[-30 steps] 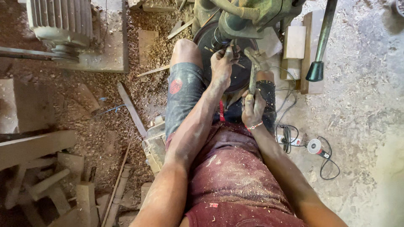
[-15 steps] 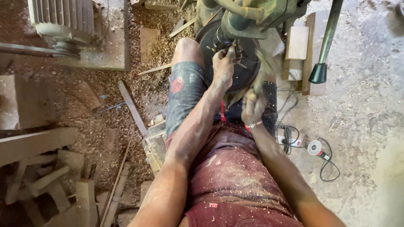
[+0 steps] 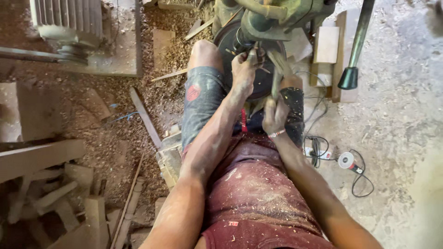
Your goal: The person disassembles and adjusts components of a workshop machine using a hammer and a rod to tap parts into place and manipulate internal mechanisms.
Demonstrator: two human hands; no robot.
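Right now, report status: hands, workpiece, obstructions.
Left hand pinching a small part against the dark round disc. Right hand gripping a hammer, blurred. Nothing between them.

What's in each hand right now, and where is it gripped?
The right hand grips a hammer-like tool by the lower end of its handle. The left hand pinches a small metal piece against the dark round wheel; which part is unclear.

Your floor (image 3: 406,106) is bare concrete at three o'clock, carrying a coiled cable (image 3: 318,150); sawdust (image 3: 110,124) and wood offcuts (image 3: 55,198) cover it from nine to seven o'clock.
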